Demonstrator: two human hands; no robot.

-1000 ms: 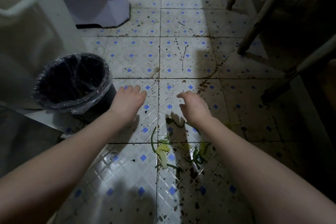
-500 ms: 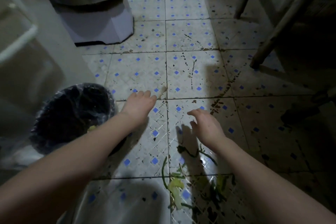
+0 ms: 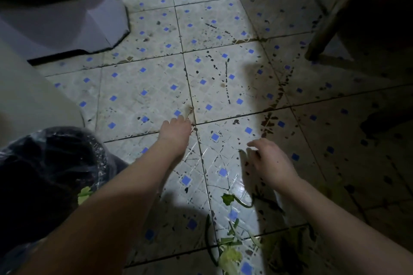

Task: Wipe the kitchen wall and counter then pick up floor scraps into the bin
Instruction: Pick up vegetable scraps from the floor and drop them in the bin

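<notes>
Scrap pickup: left hand (image 3: 176, 130) at small tan scrap (image 3: 189, 110), pinch unclear; right hand (image 3: 270, 161) slack, empty. Next: pinch, carry to black plastic-lined bin (image 3: 96, 149).

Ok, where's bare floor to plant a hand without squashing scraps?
Free: tiles between the bin, the white base and the left hand; also ahead of the right hand. Crowded: green scraps at the near edge, below the right hand.
</notes>
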